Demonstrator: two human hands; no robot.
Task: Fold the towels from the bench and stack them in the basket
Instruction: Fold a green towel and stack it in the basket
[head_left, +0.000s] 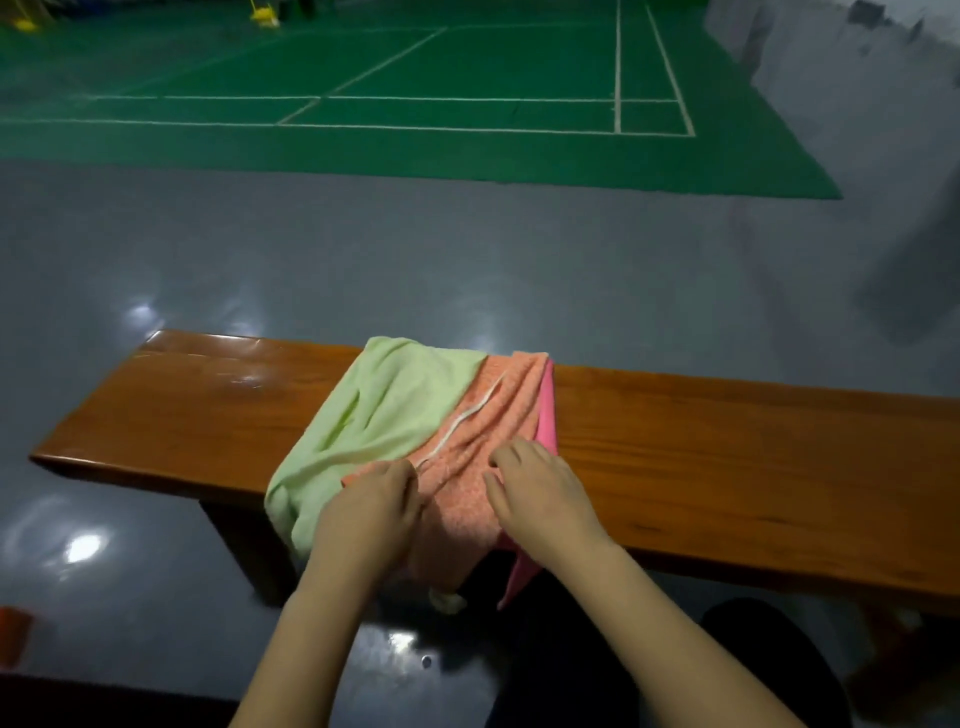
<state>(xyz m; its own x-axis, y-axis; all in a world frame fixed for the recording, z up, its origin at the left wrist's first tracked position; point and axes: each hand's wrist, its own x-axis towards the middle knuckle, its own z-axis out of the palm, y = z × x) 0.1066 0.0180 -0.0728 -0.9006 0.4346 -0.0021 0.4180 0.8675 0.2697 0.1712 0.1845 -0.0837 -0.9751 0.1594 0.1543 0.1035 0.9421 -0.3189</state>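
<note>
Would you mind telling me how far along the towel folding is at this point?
Nothing looks done: no folded stack or basket is in view. In hand: the left hand and right hand grip the orange towel. Left: the green towel and pink towel lie unfolded on the bench.

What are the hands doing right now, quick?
Left hand: fingers curled, gripping the orange towel.
Right hand: fingers curled on the same orange towel, seemingly gripping it.

Glossy grey floor, green court mat.
</note>
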